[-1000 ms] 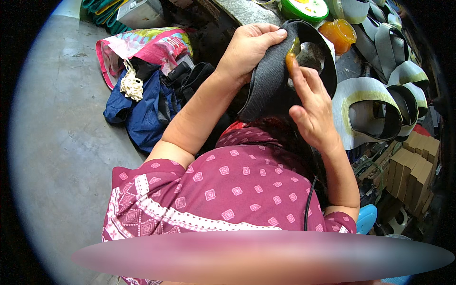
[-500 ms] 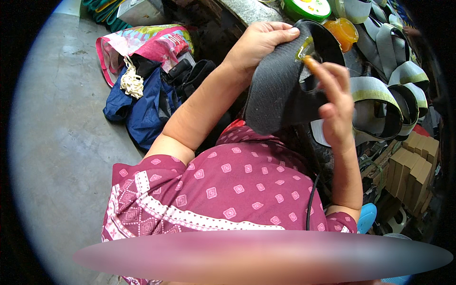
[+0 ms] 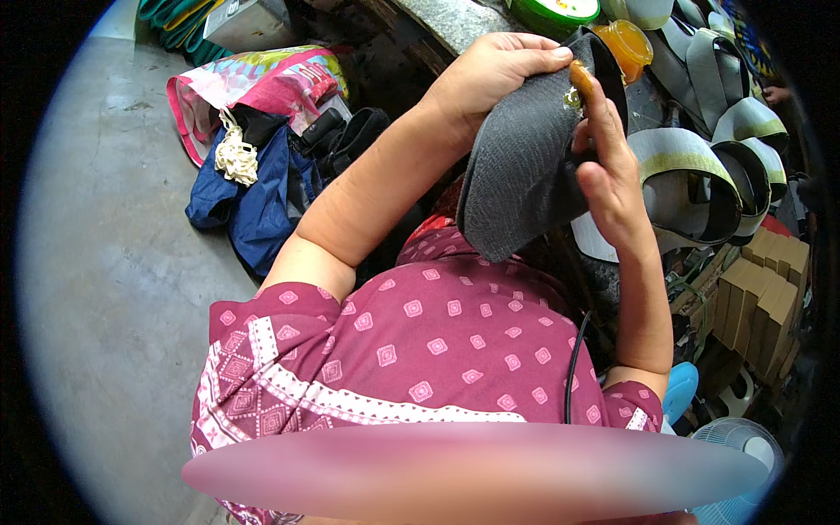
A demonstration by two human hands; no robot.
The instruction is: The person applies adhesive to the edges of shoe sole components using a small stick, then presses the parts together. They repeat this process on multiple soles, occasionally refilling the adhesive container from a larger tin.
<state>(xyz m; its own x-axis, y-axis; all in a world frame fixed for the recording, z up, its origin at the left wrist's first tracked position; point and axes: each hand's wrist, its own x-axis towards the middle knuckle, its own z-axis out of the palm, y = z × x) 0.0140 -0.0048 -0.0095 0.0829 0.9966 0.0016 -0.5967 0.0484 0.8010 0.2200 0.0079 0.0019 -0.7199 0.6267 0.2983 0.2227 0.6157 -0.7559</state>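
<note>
A dark grey, ribbed, curved band (image 3: 525,166) is held up in front of me, its wide face toward me. My left hand (image 3: 492,77) grips its upper edge, thumb on the near face and the other fingers partly hidden behind. A glossy yellowish smear (image 3: 572,98) lies near that edge. My right hand (image 3: 612,188) has its fingers extended, and an amber-coated fingertip touches the band by the smear. Just behind the band stands a small tub of amber paste (image 3: 632,51).
Several grey looped bands (image 3: 687,166) with yellowish edges lie on the right. Beyond is a green round container (image 3: 556,10). Stacked cardboard pieces (image 3: 757,306) and a fan (image 3: 739,455) are at lower right. A pink bag (image 3: 262,92) and blue cloth (image 3: 262,206) sit left.
My right fingertip has moved up along the band toward the left thumb, over the yellowish smear. The band has shifted slightly right and turned a little, its opening now less visible.
</note>
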